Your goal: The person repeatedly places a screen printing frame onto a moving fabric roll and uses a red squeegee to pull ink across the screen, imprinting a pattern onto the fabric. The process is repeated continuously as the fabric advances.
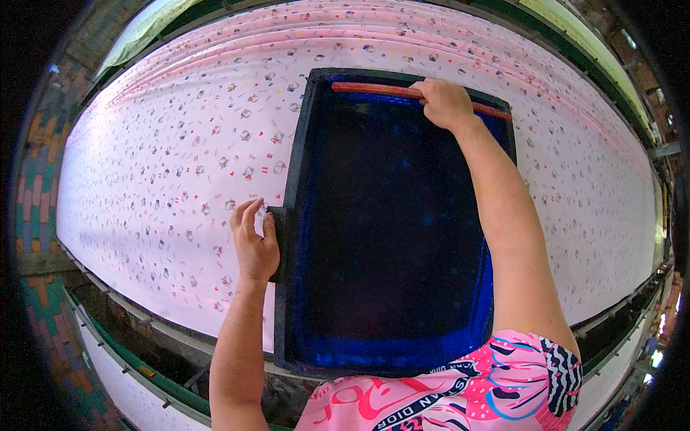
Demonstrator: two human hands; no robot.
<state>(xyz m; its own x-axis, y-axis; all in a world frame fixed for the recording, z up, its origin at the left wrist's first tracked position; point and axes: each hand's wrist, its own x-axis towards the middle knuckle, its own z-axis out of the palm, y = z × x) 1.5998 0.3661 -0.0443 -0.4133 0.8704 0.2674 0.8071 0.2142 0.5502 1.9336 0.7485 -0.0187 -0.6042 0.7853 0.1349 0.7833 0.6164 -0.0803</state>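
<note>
A large printing screen [388, 230] with a dark frame and blue-black ink lies on white fabric [165, 165] patterned with small figures and red marks. My right hand [442, 104] grips a long reddish squeegee bar [366, 88] along the screen's far edge. My left hand [253, 241] is beside a dark plate [279, 244] on the screen's left side, fingers apart and slightly bent, the fingertips at its upper end; whether they touch it I cannot tell.
The fabric covers a long table, with pink folds [309, 32] toward the back. Metal rails [144, 312] run along the near edge. Another white surface [129, 366] lies at lower left, beside a floor of coloured tiles [39, 201]. Pale green cloth [144, 25] shows beyond the table.
</note>
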